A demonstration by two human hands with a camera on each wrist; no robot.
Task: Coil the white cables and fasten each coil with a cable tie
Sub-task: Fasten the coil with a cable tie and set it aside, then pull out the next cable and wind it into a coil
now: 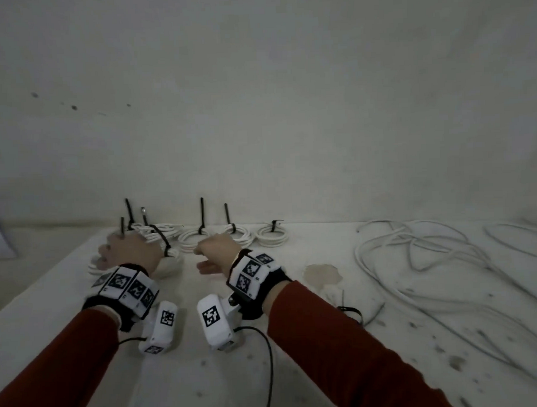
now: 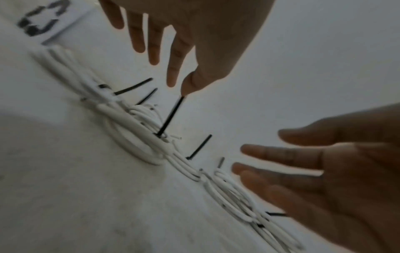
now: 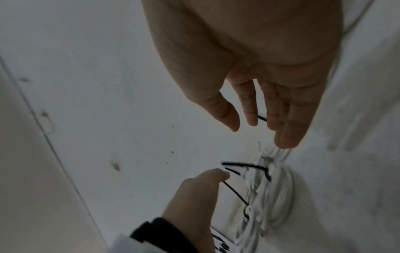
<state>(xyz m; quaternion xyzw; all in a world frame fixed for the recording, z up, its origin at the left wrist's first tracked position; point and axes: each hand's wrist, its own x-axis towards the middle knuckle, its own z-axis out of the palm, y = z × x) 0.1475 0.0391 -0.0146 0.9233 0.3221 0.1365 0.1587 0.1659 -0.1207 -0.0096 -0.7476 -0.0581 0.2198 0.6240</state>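
Note:
A white cable coil (image 1: 172, 263) (image 2: 138, 143) (image 3: 279, 188) lies on the table by the wall. A black cable tie (image 1: 161, 241) (image 2: 171, 116) (image 3: 236, 193) is round it, its tail sticking up. My left hand (image 1: 129, 250) (image 2: 184, 85) (image 3: 216, 176) pinches the tip of that tail between thumb and forefinger. My right hand (image 1: 208, 257) (image 2: 281, 162) (image 3: 255, 123) hovers just right of the coil with straight, spread fingers and holds nothing.
Several tied coils (image 1: 271, 236) with upright tie tails line the wall. Loose white cables (image 1: 415, 259) sprawl over the right of the table. A spare black tie (image 1: 350, 310) lies near my right forearm. A printed sheet (image 2: 43, 20) sits at the far left.

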